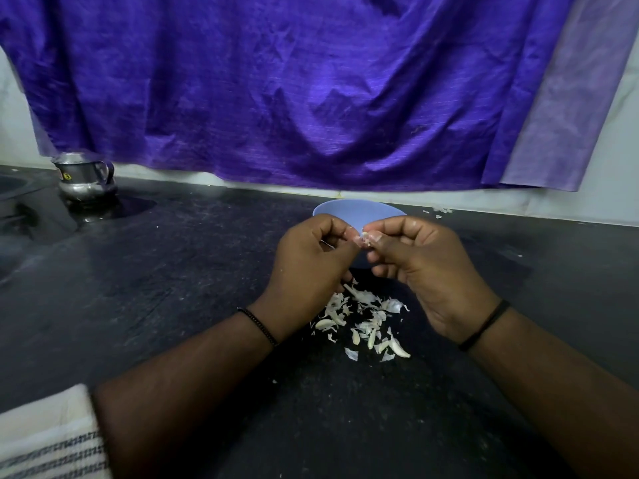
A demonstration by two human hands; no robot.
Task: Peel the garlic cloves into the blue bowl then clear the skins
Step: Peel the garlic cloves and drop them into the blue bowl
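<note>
**Desk:** Head view, what's the scene?

**Photographer:** Two hands meet over a black countertop. The left hand and the right hand have their fingers curled, together pinching one garlic clove between the fingertips, just in front of the blue bowl.

**Desk:** And the skins?

**Photographer:** A loose heap of pale garlic skins lies on the counter below the hands, between the wrists. A few more scraps sit by the wall to the bowl's right.

**Desk:** Any legible writing?

**Photographer:** A steel jug at far left carries a small sticker; its mark is too small to read. Purple cloth hangs behind. A striped white towel shows at lower left. Each wrist wears a black band.
</note>
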